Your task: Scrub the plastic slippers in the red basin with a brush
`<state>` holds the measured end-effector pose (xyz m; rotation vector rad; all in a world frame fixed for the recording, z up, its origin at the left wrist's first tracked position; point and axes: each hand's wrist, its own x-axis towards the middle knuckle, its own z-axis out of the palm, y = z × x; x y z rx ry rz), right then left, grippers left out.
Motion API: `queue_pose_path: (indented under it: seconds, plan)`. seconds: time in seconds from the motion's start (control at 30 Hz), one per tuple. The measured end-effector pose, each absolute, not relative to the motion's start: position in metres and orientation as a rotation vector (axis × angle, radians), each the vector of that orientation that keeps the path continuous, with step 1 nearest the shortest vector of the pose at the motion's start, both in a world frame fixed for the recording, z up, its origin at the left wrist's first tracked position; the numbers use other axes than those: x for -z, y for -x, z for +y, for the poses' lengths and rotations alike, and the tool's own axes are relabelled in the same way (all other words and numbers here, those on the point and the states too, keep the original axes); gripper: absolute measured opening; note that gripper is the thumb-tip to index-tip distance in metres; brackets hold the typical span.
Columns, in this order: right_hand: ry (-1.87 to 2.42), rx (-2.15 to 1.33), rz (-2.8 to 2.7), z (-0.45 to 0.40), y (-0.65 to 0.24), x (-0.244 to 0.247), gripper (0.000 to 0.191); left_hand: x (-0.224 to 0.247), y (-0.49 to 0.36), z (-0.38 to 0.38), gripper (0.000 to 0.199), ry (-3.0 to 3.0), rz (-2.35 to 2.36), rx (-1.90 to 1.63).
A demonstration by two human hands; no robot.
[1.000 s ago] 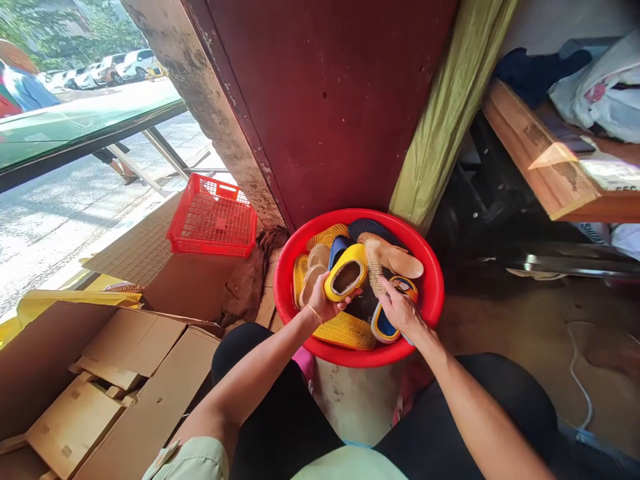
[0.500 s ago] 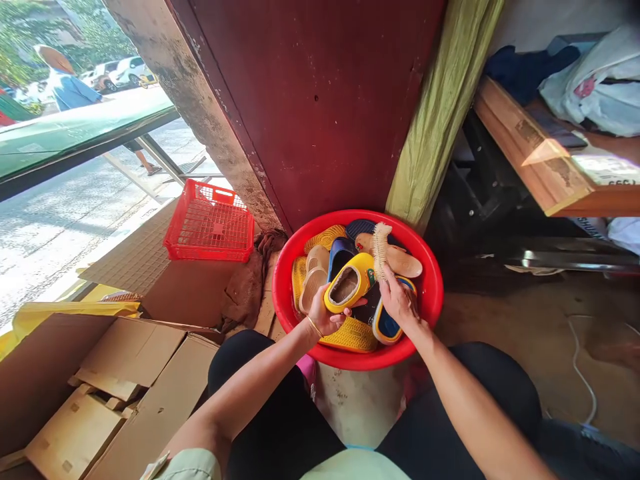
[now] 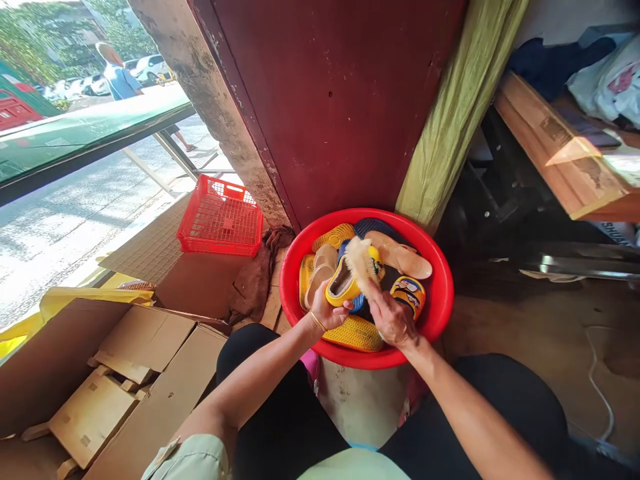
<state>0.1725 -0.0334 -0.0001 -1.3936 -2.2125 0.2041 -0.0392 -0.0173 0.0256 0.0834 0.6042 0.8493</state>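
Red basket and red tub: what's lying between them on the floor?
In the head view, a crumpled brown cloth lies between the basket and the tub.

Glossy red plastic basin (image 3: 440, 293), matt rubbery yellow slipper (image 3: 345, 285), bristly brush (image 3: 361, 261)

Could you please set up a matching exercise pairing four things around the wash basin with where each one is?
Things:
1. yellow slipper
2. scrub brush
3. red basket
4. cardboard boxes

Places:
A. on the floor left of the red basin, by the doorway
B. held in the left hand over the basin
C. flattened on the floor at lower left
D. held in the right hand, bristles on the slipper

Pairs: 1-B, 2-D, 3-A, 4-C
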Motion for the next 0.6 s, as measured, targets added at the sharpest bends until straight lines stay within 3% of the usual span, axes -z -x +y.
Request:
queue_pose_path:
  seconds: [0.23,0.37,0.6]
  plan:
    - [1.533,-0.247,-1.950,-0.007,-0.190,0.001,0.054,-0.034,0.041,-0.015,0.059,-0.157,0.600,-0.807]
    - [1.438,-0.347,-1.834,-0.007,-0.195,-0.007,0.057,-0.040,0.041,-0.011,0.055,-0.247,0.650,-0.881]
    - [1.208,-0.964,-2.169,-0.059,-0.181,-0.023,0.054,-0.023,0.042,0.008,0.051,-0.362,1.027,-1.231]
